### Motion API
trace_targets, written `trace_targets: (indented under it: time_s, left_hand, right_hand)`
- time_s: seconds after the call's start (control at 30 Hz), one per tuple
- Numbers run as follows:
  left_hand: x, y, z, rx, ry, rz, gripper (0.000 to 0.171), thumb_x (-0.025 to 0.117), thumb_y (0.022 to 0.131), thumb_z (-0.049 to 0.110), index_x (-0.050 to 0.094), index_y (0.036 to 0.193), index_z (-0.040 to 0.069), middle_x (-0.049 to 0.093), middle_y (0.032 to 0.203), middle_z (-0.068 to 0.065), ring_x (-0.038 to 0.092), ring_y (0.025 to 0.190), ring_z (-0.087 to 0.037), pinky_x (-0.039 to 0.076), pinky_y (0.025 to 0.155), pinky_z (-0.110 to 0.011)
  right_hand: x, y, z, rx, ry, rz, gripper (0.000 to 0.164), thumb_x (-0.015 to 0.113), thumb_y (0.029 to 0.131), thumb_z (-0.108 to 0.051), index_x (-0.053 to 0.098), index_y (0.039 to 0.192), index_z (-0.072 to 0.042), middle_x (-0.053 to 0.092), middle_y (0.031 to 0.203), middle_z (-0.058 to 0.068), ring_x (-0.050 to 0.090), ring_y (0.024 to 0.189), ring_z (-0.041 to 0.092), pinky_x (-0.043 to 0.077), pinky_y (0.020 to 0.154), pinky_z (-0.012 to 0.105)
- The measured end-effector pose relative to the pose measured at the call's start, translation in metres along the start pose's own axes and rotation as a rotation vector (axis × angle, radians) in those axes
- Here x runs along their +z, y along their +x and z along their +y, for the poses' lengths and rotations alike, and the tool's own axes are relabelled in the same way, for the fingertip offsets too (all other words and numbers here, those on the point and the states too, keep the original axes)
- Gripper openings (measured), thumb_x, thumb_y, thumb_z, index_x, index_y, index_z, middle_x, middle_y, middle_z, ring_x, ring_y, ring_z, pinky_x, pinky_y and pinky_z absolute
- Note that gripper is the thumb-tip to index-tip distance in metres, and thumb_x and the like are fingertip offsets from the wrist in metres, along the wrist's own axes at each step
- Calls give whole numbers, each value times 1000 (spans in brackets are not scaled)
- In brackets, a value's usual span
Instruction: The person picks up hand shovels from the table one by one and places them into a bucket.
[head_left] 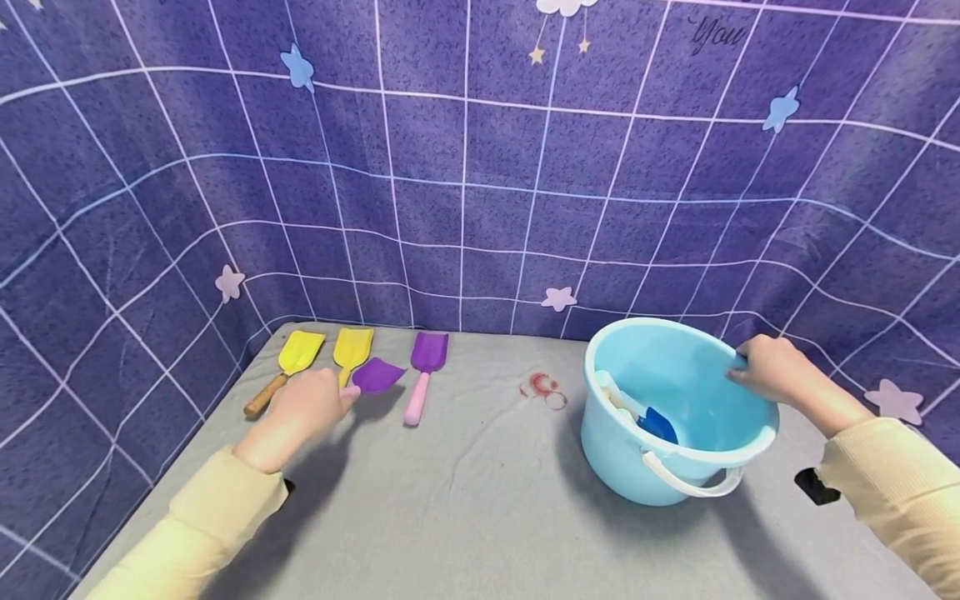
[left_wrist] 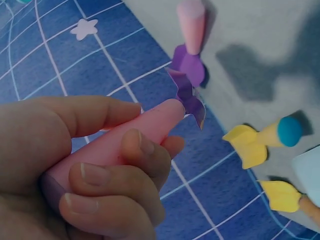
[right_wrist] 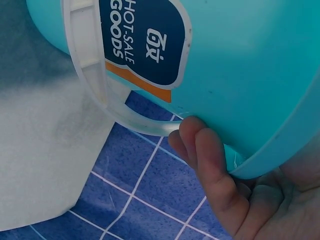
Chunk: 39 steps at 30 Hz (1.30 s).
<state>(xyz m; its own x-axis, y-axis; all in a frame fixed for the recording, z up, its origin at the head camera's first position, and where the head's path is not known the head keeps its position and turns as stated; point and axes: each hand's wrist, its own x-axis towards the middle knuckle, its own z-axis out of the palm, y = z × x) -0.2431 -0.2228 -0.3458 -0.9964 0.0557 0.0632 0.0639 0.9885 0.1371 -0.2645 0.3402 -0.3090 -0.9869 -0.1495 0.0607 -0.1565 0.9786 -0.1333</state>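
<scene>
My left hand (head_left: 309,408) grips a small toy shovel by its pink handle (left_wrist: 117,137). The shovel's purple blade (head_left: 378,376) is held over the grey cloth, pointing right. My right hand (head_left: 772,368) pinches the rim of a light blue bucket (head_left: 626,462) on its right side. Inside the bucket lies a shovel with a dark blue blade (head_left: 658,425), among pale handles partly hidden by the wall. A second purple shovel (head_left: 429,353) with a pink handle rests right of my left hand. Two yellow shovels lie beyond that hand, one with a brown handle (head_left: 266,395), the other (head_left: 352,347) partly covered.
Grey cloth (head_left: 457,500) covers the table. A purple-blue curtain (head_left: 495,208) with a grid and stars hangs behind and at both sides. A reddish stain (head_left: 542,384) marks the cloth left of the bucket. The bucket's white handle (head_left: 690,487) hangs down in front.
</scene>
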Motion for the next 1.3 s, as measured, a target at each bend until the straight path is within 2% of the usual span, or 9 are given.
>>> trace_targets:
  time_s: [0.13, 0.3, 0.5, 0.67, 0.83, 1.03, 1.3]
  left_hand:
    - [-11, 5, 6, 37, 16, 18, 39, 58, 89, 33, 57, 66, 2, 60, 68, -21, 61, 64, -39, 46, 52, -52]
    - [-26, 12, 13, 79, 13, 42, 40, 58, 89, 31, 50, 57, 8, 51, 57, -9, 53, 54, -27, 44, 48, -43]
    - [-45, 18, 26, 73, 9, 81, 42, 59, 88, 38, 54, 58, 9, 58, 65, -15, 58, 56, -32, 45, 47, -45]
    - [-57, 21, 37, 113, 15, 122, 47, 59, 89, 41, 52, 54, 10, 57, 62, -16, 58, 56, -36, 45, 49, -48]
    - [-67, 27, 47, 147, 5, 143, 46, 58, 89, 42, 57, 62, 5, 56, 63, -16, 59, 61, -39, 46, 56, -52]
    - [-74, 37, 60, 162, -13, 140, 45, 57, 90, 45, 57, 66, 6, 55, 62, -11, 56, 60, -33, 45, 55, -46]
    - [-81, 46, 84, 213, -53, 138, 44, 56, 90, 45, 58, 68, 7, 55, 63, -6, 54, 61, -27, 42, 55, -39]
  right_hand:
    - [0, 1, 0, -4, 8, -1, 22, 67, 80, -12, 62, 77, 9, 52, 58, 4, 49, 55, 19, 42, 52, 34]
    - [-1, 0, 0, -11, 8, -7, 25, 67, 80, -11, 62, 81, 13, 55, 60, 6, 50, 55, 19, 43, 53, 35]
    - [-1, 0, -1, -7, 5, -12, 24, 67, 80, -11, 62, 81, 13, 55, 60, 6, 51, 56, 19, 44, 53, 36]
    - [-1, 0, 0, -2, 4, -16, 25, 67, 81, -11, 62, 81, 13, 56, 61, 6, 51, 56, 20, 44, 54, 36]
    - [-1, 1, 1, -2, 12, -21, 23, 66, 81, -12, 63, 80, 11, 55, 60, 4, 51, 56, 19, 44, 53, 36]
    - [-1, 1, 2, -6, 21, -26, 23, 66, 81, -12, 63, 79, 11, 55, 59, 3, 51, 56, 19, 44, 53, 35]
    - [-3, 1, 0, -5, 4, -28, 25, 67, 81, -12, 62, 81, 12, 56, 61, 6, 52, 56, 20, 45, 54, 37]
